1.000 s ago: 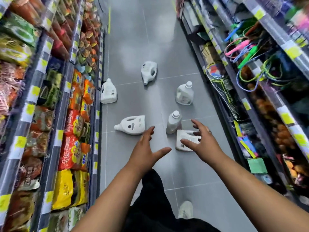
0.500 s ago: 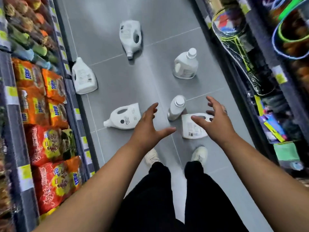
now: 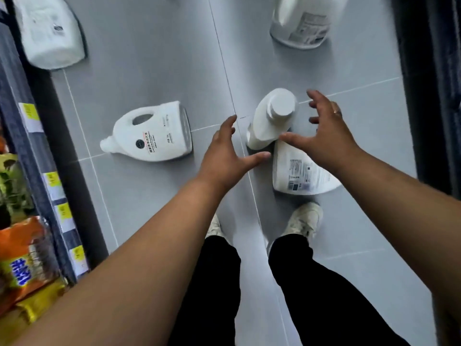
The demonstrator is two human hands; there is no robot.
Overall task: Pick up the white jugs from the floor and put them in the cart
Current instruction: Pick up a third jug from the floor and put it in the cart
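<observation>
Between my left hand [image 3: 225, 156] and right hand [image 3: 326, 137], upright white jug [image 3: 268, 123] is standing, long axis vertical. Am holding all fingers spread, released, grasping nothing; right thumb is hovering nearest jug.

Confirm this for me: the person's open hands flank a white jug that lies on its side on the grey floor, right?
Not quite. In the head view the white jug between the open left hand and right hand stands upright on the grey floor, cap up toward the camera. It does not lie on its side. The rest holds.
</observation>
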